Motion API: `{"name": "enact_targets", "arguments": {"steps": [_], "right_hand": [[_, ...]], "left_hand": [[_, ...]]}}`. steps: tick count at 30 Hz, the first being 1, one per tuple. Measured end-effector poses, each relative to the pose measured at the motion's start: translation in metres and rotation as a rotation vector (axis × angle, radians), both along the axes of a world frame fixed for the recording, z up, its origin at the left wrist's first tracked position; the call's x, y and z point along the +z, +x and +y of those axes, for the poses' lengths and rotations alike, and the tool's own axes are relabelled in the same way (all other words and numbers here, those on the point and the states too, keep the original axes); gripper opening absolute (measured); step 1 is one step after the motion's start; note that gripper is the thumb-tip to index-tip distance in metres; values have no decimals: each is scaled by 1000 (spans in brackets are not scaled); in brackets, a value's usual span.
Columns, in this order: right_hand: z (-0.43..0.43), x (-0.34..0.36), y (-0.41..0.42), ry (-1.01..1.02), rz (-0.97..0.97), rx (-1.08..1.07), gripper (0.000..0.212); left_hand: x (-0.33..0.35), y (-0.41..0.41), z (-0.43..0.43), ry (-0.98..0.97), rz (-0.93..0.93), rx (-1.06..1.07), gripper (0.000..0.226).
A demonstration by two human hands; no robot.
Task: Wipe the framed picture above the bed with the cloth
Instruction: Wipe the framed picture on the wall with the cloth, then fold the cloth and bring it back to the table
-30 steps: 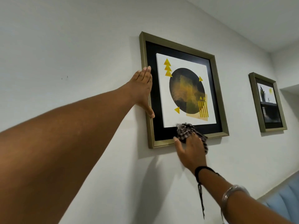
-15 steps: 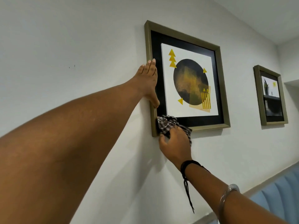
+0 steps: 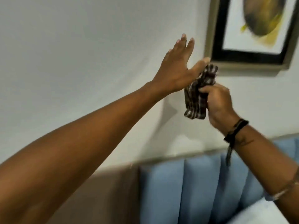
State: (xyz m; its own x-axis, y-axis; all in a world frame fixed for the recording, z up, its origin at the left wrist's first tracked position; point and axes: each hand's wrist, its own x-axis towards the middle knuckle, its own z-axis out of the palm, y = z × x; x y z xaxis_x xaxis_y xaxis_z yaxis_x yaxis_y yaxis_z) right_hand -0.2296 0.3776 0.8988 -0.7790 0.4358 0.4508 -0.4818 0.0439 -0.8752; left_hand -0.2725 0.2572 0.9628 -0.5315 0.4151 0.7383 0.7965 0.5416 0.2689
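The framed picture [image 3: 213, 29] hangs at the top right, with a dull gold frame, black mat and a dark circle with yellow marks; only its lower left part shows, blurred. My right hand [image 3: 218, 104] is below its bottom left corner, off the frame, shut on a bunched dark checked cloth [image 3: 199, 94]. My left hand [image 3: 176, 68] is open, fingers spread and pointing up, against the white wall to the left of the frame and apart from it. Its thumb lies next to the top of the cloth.
A blue padded headboard [image 3: 202, 188] with vertical channels runs along the wall below my hands. A brown panel [image 3: 105, 194] adjoins it on the left. A pale surface [image 3: 262, 214] shows at the bottom right. The wall [image 3: 80, 46] to the left is bare.
The view has dropped and swung, so the picture now sits at the top right. My left hand has come off the frame's left edge. My right hand has pulled the cloth down off the frame.
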Motion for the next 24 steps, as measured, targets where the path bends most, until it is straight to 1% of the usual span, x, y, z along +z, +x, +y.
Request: {"name": "enact_targets", "arguments": {"steps": [1, 2, 3, 4, 6, 7, 9, 10, 11, 13, 15, 17, 19, 20, 22, 24], "right_hand": [[2, 7, 6, -88, 27, 119, 26], [3, 10, 17, -178, 52, 294, 30], [-9, -4, 23, -243, -11, 436, 35], [-30, -45, 25, -266, -142, 563, 39], [-72, -133, 40, -255, -374, 706, 43], [-92, -185, 53, -268, -504, 768, 43], [-118, -276, 76, -305, -772, 816, 38], [-131, -322, 90, -304, -901, 823, 36], [-144, -361, 101, -290, -999, 806, 35], [-167, -437, 124, -278, -1175, 751, 40], [-183, -500, 144, -240, -1300, 709, 39], [-196, -568, 160, -196, -1407, 677, 39], [-201, -620, 168, -222, -1502, 677, 34], [-204, -652, 170, -246, -1536, 683, 31], [-210, -709, 167, -249, -1576, 672, 37], [-213, -761, 160, -184, -1612, 624, 41]], "left_hand": [[-8, 9, -6, 125, -44, -75, 78], [-23, 20, -14, 231, -75, -127, 76], [-52, 32, -32, 333, -183, -161, 74], [-106, 41, -60, 393, -335, -153, 71], [-212, 68, -106, 454, -656, -144, 61], [-272, 88, -129, 509, -792, -93, 56], [-372, 123, -163, 643, -1020, 59, 52], [-416, 141, -181, 700, -1166, 115, 54], [-454, 155, -193, 742, -1349, 157, 56], [-528, 182, -217, 818, -1700, 198, 55], [-588, 204, -228, 958, -1974, 164, 48], [-652, 226, -232, 1094, -2133, 183, 44], [-705, 242, -232, 1135, -2232, 260, 39], [-736, 248, -232, 1144, -2248, 325, 38], [-794, 251, -232, 1151, -2196, 424, 32], [-843, 247, -231, 1107, -2127, 505, 18]]}}
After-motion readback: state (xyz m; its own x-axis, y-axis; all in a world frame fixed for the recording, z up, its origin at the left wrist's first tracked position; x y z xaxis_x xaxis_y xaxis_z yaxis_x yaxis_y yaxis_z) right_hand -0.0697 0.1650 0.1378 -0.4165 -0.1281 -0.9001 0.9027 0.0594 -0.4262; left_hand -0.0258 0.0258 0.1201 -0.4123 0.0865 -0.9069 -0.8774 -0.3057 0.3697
